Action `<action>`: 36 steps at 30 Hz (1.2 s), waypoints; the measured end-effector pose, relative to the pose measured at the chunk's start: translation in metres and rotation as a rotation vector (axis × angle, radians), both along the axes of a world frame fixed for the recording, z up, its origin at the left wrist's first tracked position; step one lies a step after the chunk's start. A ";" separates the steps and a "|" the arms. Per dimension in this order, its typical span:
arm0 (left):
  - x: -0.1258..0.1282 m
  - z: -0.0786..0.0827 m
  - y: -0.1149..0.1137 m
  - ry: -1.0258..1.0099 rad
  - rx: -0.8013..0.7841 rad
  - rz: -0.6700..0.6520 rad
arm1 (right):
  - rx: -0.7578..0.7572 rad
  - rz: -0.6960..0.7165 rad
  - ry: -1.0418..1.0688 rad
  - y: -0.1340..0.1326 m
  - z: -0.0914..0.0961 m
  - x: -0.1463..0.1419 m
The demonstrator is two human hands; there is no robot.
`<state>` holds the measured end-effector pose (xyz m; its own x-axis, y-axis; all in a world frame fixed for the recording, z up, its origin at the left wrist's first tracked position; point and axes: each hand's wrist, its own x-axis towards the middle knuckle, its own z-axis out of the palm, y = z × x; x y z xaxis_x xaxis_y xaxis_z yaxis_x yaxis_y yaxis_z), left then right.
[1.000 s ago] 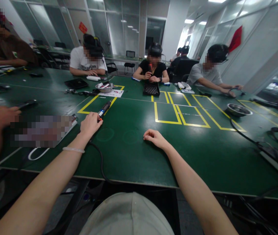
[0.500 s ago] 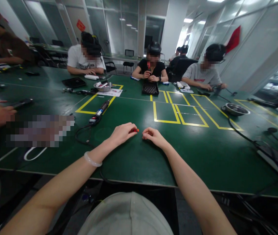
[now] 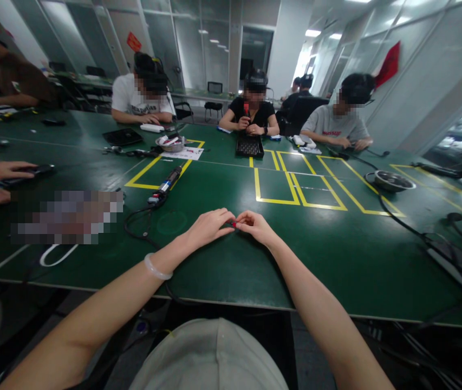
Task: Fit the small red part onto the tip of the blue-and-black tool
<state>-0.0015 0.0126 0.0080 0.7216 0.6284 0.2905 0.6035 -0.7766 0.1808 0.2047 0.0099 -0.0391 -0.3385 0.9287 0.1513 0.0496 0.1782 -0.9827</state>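
Just above the green table point(image 3: 234, 276), my two hands meet fingertip to fingertip. Between them shows a small red piece point(image 3: 234, 224), too small to name and mostly covered by fingers. My left hand point(image 3: 212, 225), with a pale bangle point(image 3: 157, 267) on its wrist, is closed in a pinch on the piece from the left. My right hand point(image 3: 258, 227) pinches it from the right, fingers curled. Beyond my left hand lies a dark pen-shaped power screwdriver point(image 3: 168, 187) with a black cable.
Yellow tape outlines point(image 3: 277, 202) mark the table ahead. A metal bowl point(image 3: 169, 147) of small parts stands at back left, another bowl point(image 3: 395, 181) at right. A black tray point(image 3: 249, 147) lies before a co-worker point(image 3: 251, 111). A co-worker's hand point(image 3: 11, 170) is at far left.
My hands have come together, the left moving slightly right. The red piece, earlier in my left hand alone, is now between both hands' fingertips.
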 end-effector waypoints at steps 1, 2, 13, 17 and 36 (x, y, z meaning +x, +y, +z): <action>-0.004 0.001 0.002 -0.009 -0.015 0.012 | 0.001 -0.009 0.004 0.001 -0.001 0.000; -0.009 0.002 0.005 -0.012 -0.020 0.040 | 0.002 -0.018 0.006 0.001 -0.002 0.001; -0.149 0.006 0.045 0.235 0.221 0.942 | 0.010 -0.031 -0.011 0.004 -0.008 0.002; -0.177 -0.002 0.044 0.319 0.003 1.033 | -0.005 -0.049 -0.002 0.006 -0.010 0.002; -0.104 -0.016 0.030 0.359 0.104 0.642 | 0.032 -0.039 -0.052 0.007 -0.009 0.004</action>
<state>-0.1058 0.0430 -0.0083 0.2834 0.9405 0.1874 0.9526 -0.2535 -0.1684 0.2083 0.0165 -0.0485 -0.3104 0.9364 0.1638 0.1084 0.2061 -0.9725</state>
